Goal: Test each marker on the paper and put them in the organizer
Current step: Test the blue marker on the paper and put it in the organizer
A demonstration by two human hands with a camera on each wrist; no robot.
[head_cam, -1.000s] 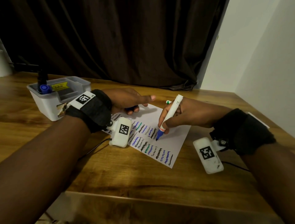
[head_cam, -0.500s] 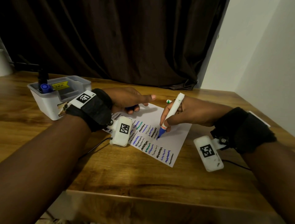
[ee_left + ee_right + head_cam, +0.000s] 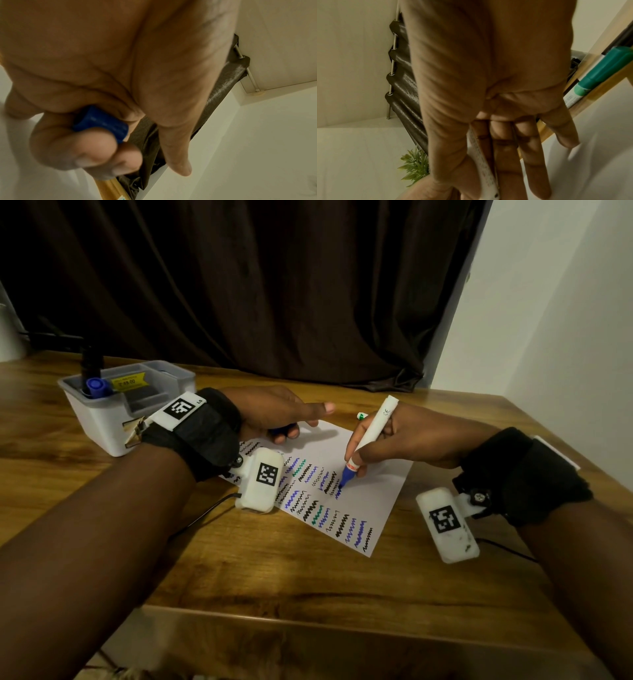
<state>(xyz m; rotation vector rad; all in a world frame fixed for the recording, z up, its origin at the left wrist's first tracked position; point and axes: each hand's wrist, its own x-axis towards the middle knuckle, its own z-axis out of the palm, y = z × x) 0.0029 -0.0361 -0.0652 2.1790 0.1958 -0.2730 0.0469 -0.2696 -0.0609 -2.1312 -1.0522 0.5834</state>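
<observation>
My right hand (image 3: 358, 460) pinches a white marker (image 3: 371, 436) with a blue tip, and the tip touches the white paper (image 3: 383, 484) among rows of black, blue and green squiggles. In the right wrist view the marker barrel (image 3: 481, 159) runs between thumb and fingers. My left hand (image 3: 284, 419) rests on the paper's far left part, with its curled fingers holding the blue cap (image 3: 101, 121). The grey organizer (image 3: 102, 419) stands at the back left, with a blue-capped marker (image 3: 96, 386) and a black one upright in it.
A green-capped marker (image 3: 362, 415) lies on the table just beyond the paper, behind my right hand; it shows as a green marker (image 3: 604, 70) in the right wrist view. A dark curtain hangs behind the table. A white wall stands to the right.
The marker tip has moved up the paper away from me, leaving a short blue squiggle. My left hand has stayed on the paper.
</observation>
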